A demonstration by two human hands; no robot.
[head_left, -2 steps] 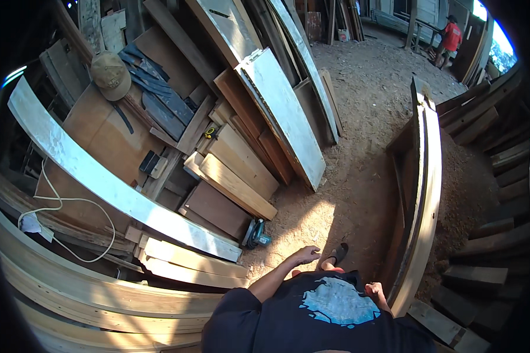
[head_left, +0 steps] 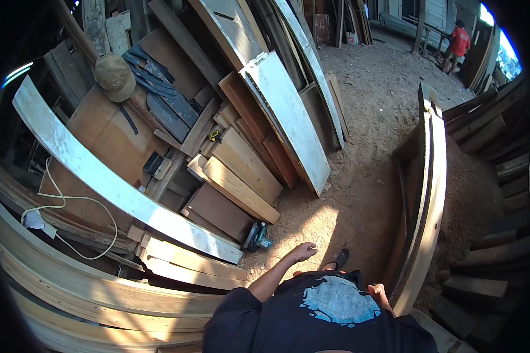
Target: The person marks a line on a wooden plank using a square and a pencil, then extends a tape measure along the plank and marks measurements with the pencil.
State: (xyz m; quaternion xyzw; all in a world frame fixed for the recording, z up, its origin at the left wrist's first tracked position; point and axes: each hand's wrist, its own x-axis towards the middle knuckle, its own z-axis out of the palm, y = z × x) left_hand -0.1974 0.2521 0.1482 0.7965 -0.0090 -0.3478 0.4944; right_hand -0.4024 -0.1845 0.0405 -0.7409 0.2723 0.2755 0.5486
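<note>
Out in front of my body, my left hand (head_left: 304,252) hangs over the dirt floor with loosely bent fingers and nothing visible in it. A teal power tool (head_left: 258,236) stands on the ground left of that hand. My right hand (head_left: 379,292) shows only partly beside my dark shirt; its fingers are mostly hidden. Close to the right hand runs a long pale wooden beam (head_left: 428,235) on edge. My foot in a dark sandal (head_left: 340,258) is just beyond the left hand.
Stacked long planks (head_left: 100,294) fill the lower left. A white board (head_left: 118,188) slants above them, near a pale cord (head_left: 94,200). A cap (head_left: 115,77) and yellow tape measure (head_left: 214,136) rest on timber. A white panel (head_left: 288,117) leans ahead. Someone in red (head_left: 459,42) is far right.
The surroundings have shifted slightly right and down in the view. My left hand has moved a little left and its fingers look more bent.
</note>
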